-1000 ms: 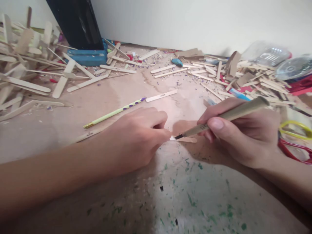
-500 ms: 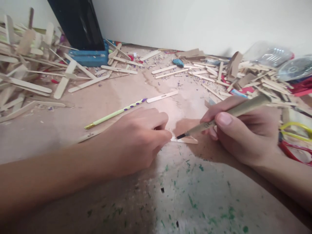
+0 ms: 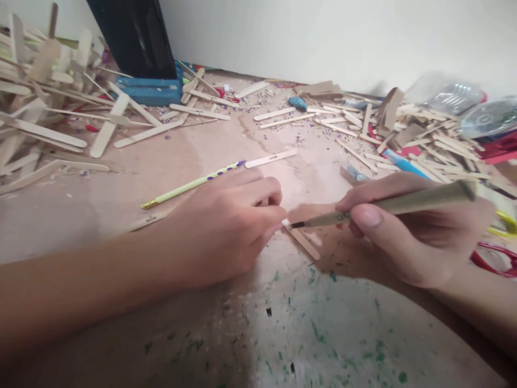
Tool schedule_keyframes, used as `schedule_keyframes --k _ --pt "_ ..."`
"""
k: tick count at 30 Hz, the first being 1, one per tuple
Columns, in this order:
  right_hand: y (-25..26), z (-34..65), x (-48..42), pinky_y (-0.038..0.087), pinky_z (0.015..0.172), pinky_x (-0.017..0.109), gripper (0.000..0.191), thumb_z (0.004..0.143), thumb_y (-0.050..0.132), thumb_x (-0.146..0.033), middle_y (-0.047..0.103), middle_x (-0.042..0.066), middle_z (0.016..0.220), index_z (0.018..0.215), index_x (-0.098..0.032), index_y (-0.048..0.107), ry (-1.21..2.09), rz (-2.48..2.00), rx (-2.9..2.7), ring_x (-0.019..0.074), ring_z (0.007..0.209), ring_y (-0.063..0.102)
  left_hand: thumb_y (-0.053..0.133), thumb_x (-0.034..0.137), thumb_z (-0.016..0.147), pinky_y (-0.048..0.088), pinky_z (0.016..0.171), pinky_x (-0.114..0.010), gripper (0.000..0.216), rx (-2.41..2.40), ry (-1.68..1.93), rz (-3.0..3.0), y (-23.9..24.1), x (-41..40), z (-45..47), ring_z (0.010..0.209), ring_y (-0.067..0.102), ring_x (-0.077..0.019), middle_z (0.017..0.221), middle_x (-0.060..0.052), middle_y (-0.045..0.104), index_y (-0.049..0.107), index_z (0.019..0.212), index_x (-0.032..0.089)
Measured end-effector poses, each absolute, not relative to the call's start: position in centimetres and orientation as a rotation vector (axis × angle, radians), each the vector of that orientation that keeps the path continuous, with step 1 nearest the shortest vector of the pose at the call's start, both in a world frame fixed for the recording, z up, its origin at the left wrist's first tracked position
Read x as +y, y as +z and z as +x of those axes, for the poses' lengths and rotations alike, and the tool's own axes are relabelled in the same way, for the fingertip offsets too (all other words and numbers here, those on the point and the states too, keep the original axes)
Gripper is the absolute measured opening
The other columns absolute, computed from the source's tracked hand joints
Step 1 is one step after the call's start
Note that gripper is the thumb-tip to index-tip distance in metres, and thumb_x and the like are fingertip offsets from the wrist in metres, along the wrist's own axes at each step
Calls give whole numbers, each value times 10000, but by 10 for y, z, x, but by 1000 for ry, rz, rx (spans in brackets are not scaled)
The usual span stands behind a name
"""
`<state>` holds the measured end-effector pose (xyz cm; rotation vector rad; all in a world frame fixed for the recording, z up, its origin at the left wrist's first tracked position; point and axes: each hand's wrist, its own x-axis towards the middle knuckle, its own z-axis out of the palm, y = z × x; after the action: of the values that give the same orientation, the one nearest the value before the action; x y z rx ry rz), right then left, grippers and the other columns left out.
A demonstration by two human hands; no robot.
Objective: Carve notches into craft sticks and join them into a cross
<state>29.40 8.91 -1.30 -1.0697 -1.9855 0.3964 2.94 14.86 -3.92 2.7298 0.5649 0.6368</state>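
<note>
My left hand (image 3: 230,221) is closed, its thumb and fingers pinching one end of a wooden craft stick (image 3: 306,245). The stick's free part slants down to the right from my fingertips, and its held end is hidden. In my right hand (image 3: 407,231) is a slim tool (image 3: 424,198) with a tan handle and a dark, narrow tip, held like a pen. That tip meets the stick just beside my left fingertips; whether it is a blade or bristles I cannot tell. Beyond my left hand lie a yellow-green pencil (image 3: 181,188) with purple spots and a craft stick (image 3: 270,158) with a dark mark.
Loose craft sticks pile up at the left (image 3: 48,134) and the right (image 3: 444,145). A black panel (image 3: 135,37) stands in a blue base (image 3: 149,90). Clear plastic bottles (image 3: 490,118) and red-and-yellow-handled scissors (image 3: 495,258) are at the right. Green flecks mark the table (image 3: 323,323).
The craft stick has turned, its free end swinging down toward me. My right hand has shifted slightly right and down, and the tool now lies flatter.
</note>
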Motion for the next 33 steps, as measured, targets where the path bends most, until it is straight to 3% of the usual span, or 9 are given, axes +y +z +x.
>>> schedule_keyframes --k 4,7,13,18,23,29,33 --pt "-14 289 90 495 416 291 172 993 755 -216 762 -6 718 836 -274 793 362 -1091 -1906 107 472 603 546 263 1141 533 983 -426 295 526 624 2719 -39 148 29 1017 701 -241 1146 -58 789 816 1064 173" --pt "-13 288 89 475 409 294 218 1001 750 -241 784 4 749 785 -264 773 359 -1111 -1921 102 467 592 561 364 1157 529 1005 -430 314 525 644 2763 -39 147 28 1087 714 -260 1212 -72 809 806 1132 169" --pt "-12 282 83 461 448 317 181 955 829 -291 754 -10 738 790 -276 756 397 -1254 -1802 102 486 553 610 615 1117 471 928 -448 462 589 644 2866 -38 145 27 1122 716 -280 1226 -73 811 799 1174 198" --pt "-19 282 83 424 467 357 204 979 822 -355 682 -11 664 800 -288 750 359 -1279 -1791 128 500 549 648 627 1093 452 929 -438 476 596 608 2888 -39 144 27 1131 707 -297 1218 -88 803 807 1134 181" --pt "-24 285 81 394 445 380 257 994 814 -433 714 4 713 789 -288 756 285 -1261 -1789 132 481 523 669 617 1085 455 934 -440 461 591 603 2909 -39 145 29 1141 714 -303 1218 -87 808 807 1131 179" --pt "-2 277 78 388 434 356 117 973 834 -276 782 -5 843 908 -279 737 503 -1314 -1924 119 516 590 684 625 1072 459 936 -436 477 585 598 2926 -40 145 30 1125 726 -303 1185 -83 816 806 1114 166" --pt "10 267 86 380 474 351 147 982 835 -266 716 -20 753 899 -257 715 551 -1228 -1990 127 554 579 709 612 1057 449 938 -424 444 614 643 2894 -44 143 30 1099 720 -274 1157 -63 818 799 1108 181"
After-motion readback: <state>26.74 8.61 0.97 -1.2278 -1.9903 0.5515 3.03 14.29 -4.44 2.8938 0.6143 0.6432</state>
